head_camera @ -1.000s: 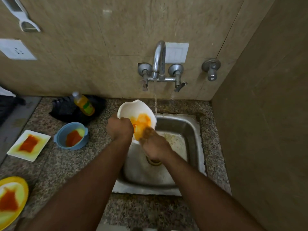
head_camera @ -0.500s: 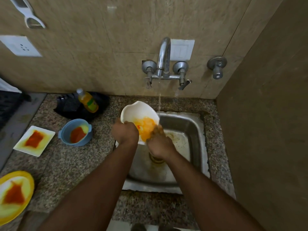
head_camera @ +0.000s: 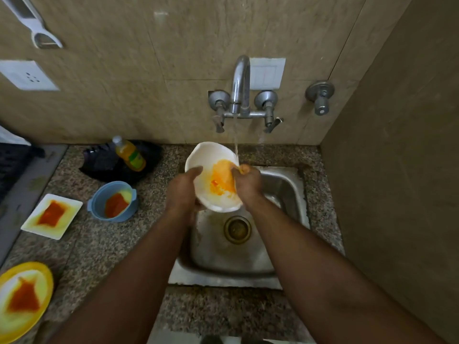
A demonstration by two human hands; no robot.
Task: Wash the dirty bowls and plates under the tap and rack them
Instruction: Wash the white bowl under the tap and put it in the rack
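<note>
A white bowl (head_camera: 210, 157) smeared with orange sauce tilts over the steel sink (head_camera: 288, 192), under the thin stream from the tap (head_camera: 240, 78). My left hand (head_camera: 182, 192) grips its left rim, thumb inside. My right hand (head_camera: 246, 181) is at the bowl's right edge, its fingertips stained orange and touching the sauce where the water lands. On the counter to the left wait a blue bowl (head_camera: 99, 209), a white square plate (head_camera: 34, 224) and a yellow plate (head_camera: 47, 289), all streaked with red sauce.
A bottle of yellow liquid (head_camera: 130, 153) lies on a black bag (head_camera: 99, 162) behind the blue bowl. The speckled granite counter (head_camera: 99, 249) surrounds the sink. A wall stands close on the right. A dark rack edge (head_camera: 12, 160) shows at far left.
The bowl has moved right, under the stream. My right hand slid from the bowl's middle to its right edge, and the drain now shows below it.
</note>
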